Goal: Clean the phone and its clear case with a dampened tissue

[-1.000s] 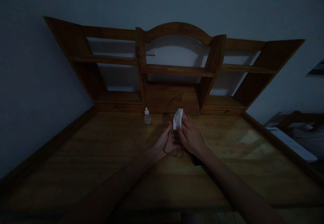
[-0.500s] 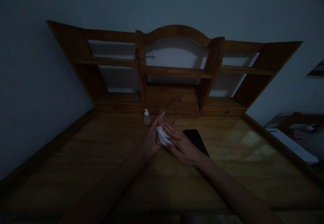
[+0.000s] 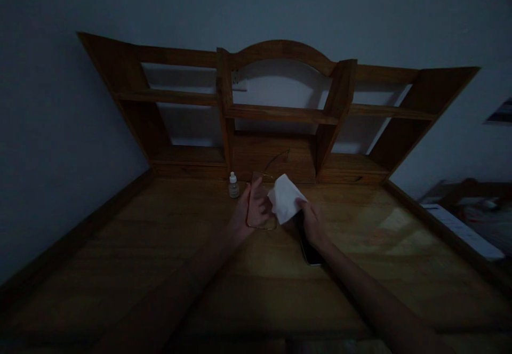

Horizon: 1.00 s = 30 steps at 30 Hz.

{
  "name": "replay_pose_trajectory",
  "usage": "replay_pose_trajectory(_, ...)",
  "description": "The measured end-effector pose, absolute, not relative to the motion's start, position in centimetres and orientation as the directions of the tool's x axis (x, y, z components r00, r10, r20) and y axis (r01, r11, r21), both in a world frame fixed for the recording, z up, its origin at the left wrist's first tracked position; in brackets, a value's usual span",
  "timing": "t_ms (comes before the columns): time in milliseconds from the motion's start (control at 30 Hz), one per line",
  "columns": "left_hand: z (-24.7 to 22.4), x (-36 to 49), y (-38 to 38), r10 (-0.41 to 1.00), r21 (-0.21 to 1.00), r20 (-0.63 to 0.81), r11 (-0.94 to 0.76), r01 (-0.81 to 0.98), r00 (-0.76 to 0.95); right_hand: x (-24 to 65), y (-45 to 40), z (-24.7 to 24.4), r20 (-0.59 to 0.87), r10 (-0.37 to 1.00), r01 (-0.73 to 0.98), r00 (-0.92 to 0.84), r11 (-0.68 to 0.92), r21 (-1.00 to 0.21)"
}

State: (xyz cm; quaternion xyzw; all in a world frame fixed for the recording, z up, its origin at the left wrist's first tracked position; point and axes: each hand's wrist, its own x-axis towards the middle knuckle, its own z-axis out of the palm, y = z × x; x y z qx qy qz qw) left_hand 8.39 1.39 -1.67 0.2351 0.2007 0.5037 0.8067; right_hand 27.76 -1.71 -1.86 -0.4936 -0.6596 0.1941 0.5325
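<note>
A clear phone case (image 3: 267, 222) with a thin dark strap at its top is held in my left hand (image 3: 243, 215), whose fingers show through the see-through back. My right hand (image 3: 312, 219) pinches a white tissue (image 3: 287, 199) by its right edge, just to the right of the case. The tissue hangs loosely folded and looks apart from the case or barely at its edge. Beneath my right hand a black phone (image 3: 310, 252) lies flat on the desk, partly hidden by the hand and tissue.
A small clear bottle with a white cap (image 3: 233, 186) stands left of the case. The wooden desk (image 3: 160, 247) backs onto a wooden shelf unit (image 3: 280, 113) against the wall. White papers (image 3: 460, 231) lie beyond the desk's right edge.
My right hand has drawn the tissue off the case, up and to the right. More of the case now shows. My left hand stays nearly in place.
</note>
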Motion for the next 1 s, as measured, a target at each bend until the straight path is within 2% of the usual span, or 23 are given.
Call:
replay_pose_trajectory(100, -1.7, 8.5, 0.9, 0.894, 0.607, -0.085, 0.397, -0.689, 0.439, 28.7, -1.1, -2.3, 0.518, 0.841, 0.462, 0.155, 0.402, -0.791)
replay_pose_trajectory(167, -1.8, 8.7, 0.7, 0.891, 0.613, -0.077, 0.397, -0.683, 0.448, 28.9, -1.1, -1.9, 0.553, 0.828, 0.503, 0.092, 0.441, -0.743)
replay_pose_trajectory(267, -2.0, 9.3, 0.6, 0.874, 0.593, -0.086, 0.43, -0.68, 0.478, 28.2, -1.6, -0.9, 0.623, 0.746, 0.566, -0.236, 0.627, -0.535)
replay_pose_trajectory(333, -2.1, 9.7, 0.7, 0.866, 0.54, -0.092, 0.458, -0.706, 0.492, 27.3, -2.0, -0.4, 0.6, 0.651, 0.541, -0.465, 0.746, -0.389)
replay_pose_trajectory(400, -2.2, 10.1, 0.8, 0.872, 0.479, -0.085, 0.46, -0.747, 0.482, 26.4, -2.3, -0.2, 0.564, 0.577, 0.506, -0.591, 0.809, -0.298)
replay_pose_trajectory(467, -2.2, 10.4, 0.8, 0.882, 0.448, -0.063, 0.444, -0.776, 0.467, 25.8, -2.5, -0.2, 0.538, 0.542, 0.491, -0.645, 0.834, -0.251)
replay_pose_trajectory(800, -0.4, 9.4, -0.3, 0.922, 0.561, -0.016, 0.329, -0.76, 0.387, 25.2, -3.2, -0.1, 0.483, 0.49, 0.417, -0.726, 0.871, -0.259)
replay_pose_trajectory(1000, -0.7, 8.8, 0.9, 0.921, 0.555, -0.062, 0.351, -0.754, 0.384, 25.4, -3.3, 0.1, 0.485, 0.448, 0.346, -0.752, 0.893, -0.287)
